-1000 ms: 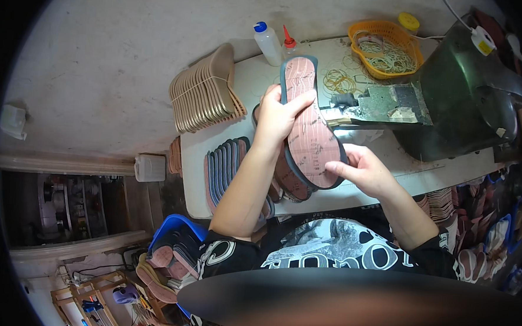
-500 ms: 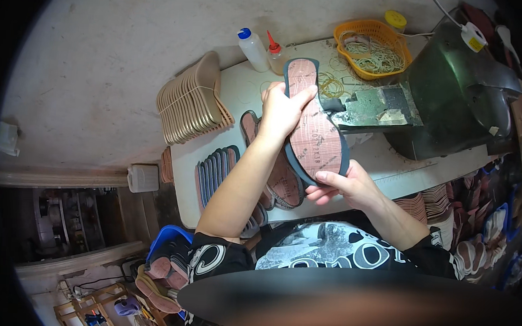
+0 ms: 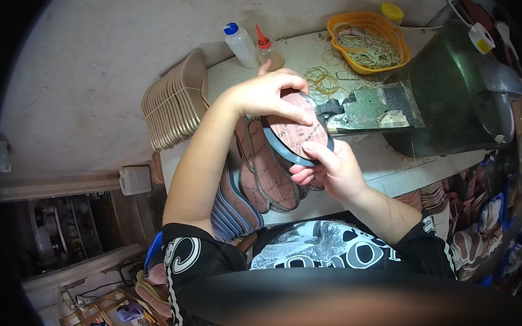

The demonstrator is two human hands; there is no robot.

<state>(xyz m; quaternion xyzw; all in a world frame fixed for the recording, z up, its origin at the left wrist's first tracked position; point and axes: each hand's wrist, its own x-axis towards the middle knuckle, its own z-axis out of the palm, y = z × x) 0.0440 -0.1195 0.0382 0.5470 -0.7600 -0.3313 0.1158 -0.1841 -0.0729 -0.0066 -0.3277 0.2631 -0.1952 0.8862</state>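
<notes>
A shoe insole (image 3: pixel 292 132) with a pink printed face and a dark rim is held between both hands above the table. My left hand (image 3: pixel 267 97) grips its far part from above, the thumb lying across the pink face. At the near end my right hand (image 3: pixel 334 165) pinches the edge, thumb on top and fingers beneath. The insole looks foreshortened, its far end mostly hidden behind my left hand. Below it, more pink insoles (image 3: pixel 272 178) lie overlapping on the table, next to a row of blue-edged ones (image 3: pixel 233 209) by my left forearm.
A green machine (image 3: pixel 453 90) stands right, its arm (image 3: pixel 373 107) reaching toward my hands. Behind are a yellow basket (image 3: pixel 343 20) of rubber bands, a blue-capped bottle (image 3: pixel 240 47) and a red-tipped bottle (image 3: pixel 269 52). Beige sole-shaped pieces (image 3: pixel 172 111) stand banded at left.
The insole has tilted from nearly upright and fully visible to foreshortened. My left hand has turned over its far part with the elbow farther left; my right hand has moved slightly left and up.
</notes>
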